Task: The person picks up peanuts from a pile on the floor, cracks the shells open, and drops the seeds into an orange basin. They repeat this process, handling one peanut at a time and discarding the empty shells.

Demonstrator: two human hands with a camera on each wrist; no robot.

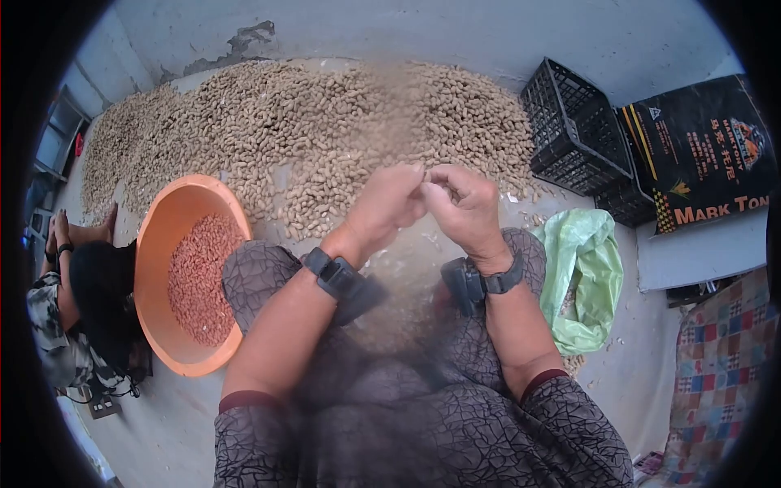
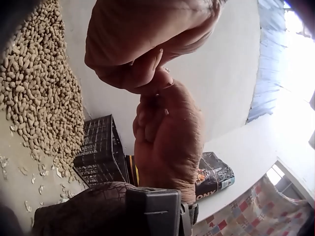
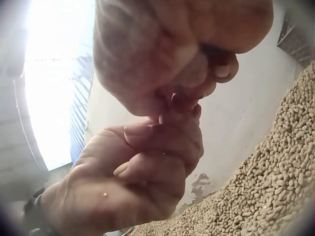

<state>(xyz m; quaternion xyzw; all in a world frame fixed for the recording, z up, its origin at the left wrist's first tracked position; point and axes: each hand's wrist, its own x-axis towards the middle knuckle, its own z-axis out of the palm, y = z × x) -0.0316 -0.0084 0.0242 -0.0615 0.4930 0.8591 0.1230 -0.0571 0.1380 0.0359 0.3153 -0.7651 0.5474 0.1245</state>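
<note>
Left hand (image 1: pixel 382 207) and right hand (image 1: pixel 469 210) meet at the fingertips in front of the torso, fingers curled. Both look pinched on one small thing, likely a peanut (image 1: pixel 425 176); fingers hide most of it, so can't tell if it's cracked. My read: fine two-handed fingertip work, mid-shelling. Next move calls for a light, steady pinch on both sides, since a hard squeeze could crush or drop what's inside.

Close in: orange basin (image 1: pixel 154 272) by the left knee, holding reddish-pink kernels (image 1: pixel 199 281), small, smooth-looking, skins on as far as I can see. Green bag (image 1: pixel 604 260) beside the right knee, crumpled, mouth gaping; can't make out its contents well.

Beyond the hands: wide pile of unshelled peanuts (image 1: pixel 272 130), tan, dry-looking, knobbly, many narrowed at the middle. Pale shell flakes (image 2: pixel 41 190) scattered on the floor near its edge.

Farther: black plastic crate (image 1: pixel 567 134) at the pile's right end, dark printed sack (image 1: pixel 700 159) beside it, pale wall (image 1: pixel 350 31) behind with a peeling patch.
</note>
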